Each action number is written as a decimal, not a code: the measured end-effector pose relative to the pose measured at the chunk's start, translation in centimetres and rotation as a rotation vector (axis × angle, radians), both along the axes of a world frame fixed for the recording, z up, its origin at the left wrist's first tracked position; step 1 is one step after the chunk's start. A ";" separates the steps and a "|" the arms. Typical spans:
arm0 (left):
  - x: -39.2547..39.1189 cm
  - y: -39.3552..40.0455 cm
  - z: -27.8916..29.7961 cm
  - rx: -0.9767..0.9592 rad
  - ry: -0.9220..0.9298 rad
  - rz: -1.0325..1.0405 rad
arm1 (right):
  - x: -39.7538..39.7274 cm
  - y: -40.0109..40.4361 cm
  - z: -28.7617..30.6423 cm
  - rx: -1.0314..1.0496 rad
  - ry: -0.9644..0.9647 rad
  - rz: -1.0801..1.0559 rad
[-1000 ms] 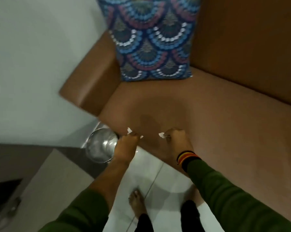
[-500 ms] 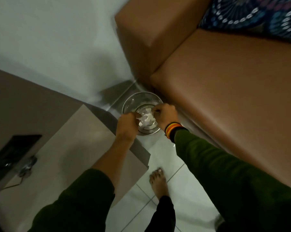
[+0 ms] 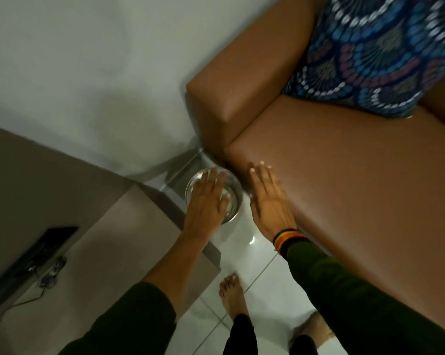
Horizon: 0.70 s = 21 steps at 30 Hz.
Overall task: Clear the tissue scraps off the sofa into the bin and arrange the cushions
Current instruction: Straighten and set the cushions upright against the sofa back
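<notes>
A round shiny metal bin [image 3: 232, 198] stands on the floor at the sofa's front left corner. My left hand [image 3: 207, 201] hovers flat over the bin's mouth, fingers spread, holding nothing; it hides most of the bin's inside. My right hand [image 3: 268, 196] is open too, fingers apart, over the front edge of the brown leather sofa [image 3: 344, 180] just right of the bin. A blue, pink and white patterned cushion [image 3: 380, 52] leans in the sofa's left corner against the armrest. No tissue scraps show on the visible seat.
A beige low table [image 3: 93, 252] with a dark flat device [image 3: 37, 254] and a cable stands left of the bin, close to it. My bare feet [image 3: 232, 293] are on the white tiled floor. A pale wall runs behind the armrest.
Both hands, pinched on tissue scraps at the seat edge a second ago, went over the bin, let the scraps go and spread open. The right hand has shifted right to the sofa edge.
</notes>
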<state>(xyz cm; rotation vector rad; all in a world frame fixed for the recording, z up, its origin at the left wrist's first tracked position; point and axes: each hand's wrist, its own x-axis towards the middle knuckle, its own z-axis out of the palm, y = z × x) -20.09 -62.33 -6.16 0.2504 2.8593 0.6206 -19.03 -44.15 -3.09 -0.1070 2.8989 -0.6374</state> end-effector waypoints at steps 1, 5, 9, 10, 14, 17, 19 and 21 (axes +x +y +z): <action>-0.9 1.1 1.6 0.025 0.034 -0.023 | -0.6 1.3 1.5 0.017 0.033 -0.048; -6.1 7.4 7.1 0.152 0.096 -0.083 | -4.5 7.8 6.1 0.012 0.135 -0.265; -11.9 14.5 10.2 0.262 0.113 -0.054 | -9.3 15.5 8.4 -0.056 0.219 -0.445; -13.2 16.1 10.7 0.299 0.089 -0.038 | -10.5 17.3 8.7 -0.101 0.236 -0.494; -18.8 21.8 12.0 0.425 -0.035 0.019 | -15.3 24.2 8.8 -0.342 0.233 -0.689; -23.0 25.1 11.9 0.501 -0.008 0.124 | -18.9 29.0 8.1 -0.467 0.191 -0.810; -25.3 26.9 11.7 0.546 0.016 0.180 | -20.7 31.5 7.8 -0.549 0.204 -0.844; -26.9 28.3 11.3 0.570 0.029 0.217 | -22.1 33.3 7.8 -0.642 0.202 -0.869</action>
